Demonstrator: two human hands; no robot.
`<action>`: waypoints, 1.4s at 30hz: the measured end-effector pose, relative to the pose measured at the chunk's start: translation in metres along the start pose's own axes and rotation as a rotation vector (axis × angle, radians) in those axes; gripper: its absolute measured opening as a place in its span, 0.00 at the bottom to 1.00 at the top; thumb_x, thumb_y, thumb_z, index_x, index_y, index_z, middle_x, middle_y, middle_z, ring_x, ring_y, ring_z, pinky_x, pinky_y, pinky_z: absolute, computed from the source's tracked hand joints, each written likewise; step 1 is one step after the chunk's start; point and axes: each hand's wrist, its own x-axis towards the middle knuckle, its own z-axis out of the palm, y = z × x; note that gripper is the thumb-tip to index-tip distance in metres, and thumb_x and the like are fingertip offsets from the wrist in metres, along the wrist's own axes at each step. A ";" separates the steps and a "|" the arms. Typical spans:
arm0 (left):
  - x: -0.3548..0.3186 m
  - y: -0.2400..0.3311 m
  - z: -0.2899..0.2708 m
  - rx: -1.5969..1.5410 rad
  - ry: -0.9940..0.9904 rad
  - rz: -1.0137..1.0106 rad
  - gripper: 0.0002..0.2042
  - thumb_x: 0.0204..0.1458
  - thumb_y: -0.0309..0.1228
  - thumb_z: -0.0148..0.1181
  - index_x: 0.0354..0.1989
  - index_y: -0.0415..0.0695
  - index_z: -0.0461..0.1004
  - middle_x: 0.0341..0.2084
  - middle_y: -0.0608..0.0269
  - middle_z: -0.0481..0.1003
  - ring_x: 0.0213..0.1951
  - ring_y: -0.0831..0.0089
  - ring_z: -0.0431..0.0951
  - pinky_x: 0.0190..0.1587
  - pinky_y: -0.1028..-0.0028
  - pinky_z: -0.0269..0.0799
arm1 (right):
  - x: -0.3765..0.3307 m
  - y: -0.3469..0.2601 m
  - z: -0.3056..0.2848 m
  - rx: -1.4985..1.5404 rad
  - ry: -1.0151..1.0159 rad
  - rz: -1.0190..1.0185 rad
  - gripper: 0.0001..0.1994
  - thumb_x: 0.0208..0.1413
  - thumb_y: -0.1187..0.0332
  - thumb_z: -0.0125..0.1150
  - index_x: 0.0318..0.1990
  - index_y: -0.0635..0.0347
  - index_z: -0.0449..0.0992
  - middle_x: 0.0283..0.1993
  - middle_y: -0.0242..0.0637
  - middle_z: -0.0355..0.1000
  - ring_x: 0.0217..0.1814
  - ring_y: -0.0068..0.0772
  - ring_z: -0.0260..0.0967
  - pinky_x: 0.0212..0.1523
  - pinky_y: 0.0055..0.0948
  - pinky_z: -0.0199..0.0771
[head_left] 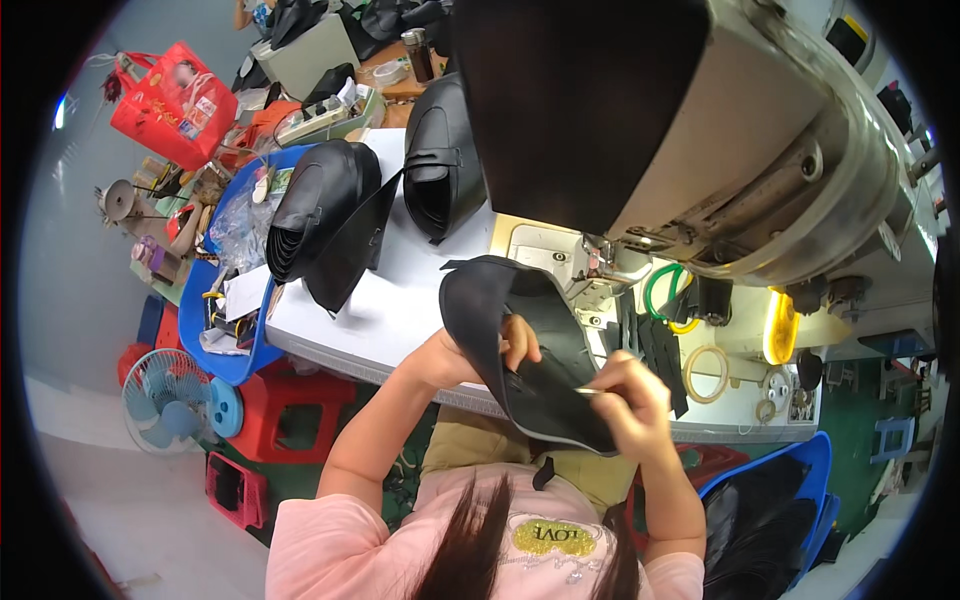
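In front of the sewing machine, at the table's near edge, I hold a curved black leather shoe upper. My left hand is closed on it, with the fingers curled over inside the piece and the rest of the hand partly behind it. My right hand is closed at the right side of the upper, pinching a thin, pale, shiny tool. Only the tool's tip shows, against the leather, so its kind is unclear. Beyond my hands, stacked black uppers and another nested stack rest on the white table.
Left of the table are a blue basin, a red stool and a fan. A blue crate of black pieces stands at the lower right. Black strips and a ring lie beside the machine.
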 end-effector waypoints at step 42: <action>-0.031 -0.061 0.100 0.007 0.965 -0.195 0.07 0.53 0.26 0.56 0.39 0.39 0.71 0.32 0.64 0.74 0.33 0.78 0.73 0.36 0.77 0.71 | -0.020 0.023 0.045 0.217 0.404 0.372 0.07 0.47 0.78 0.62 0.21 0.65 0.70 0.22 0.25 0.62 0.23 0.12 0.54 0.23 0.17 0.53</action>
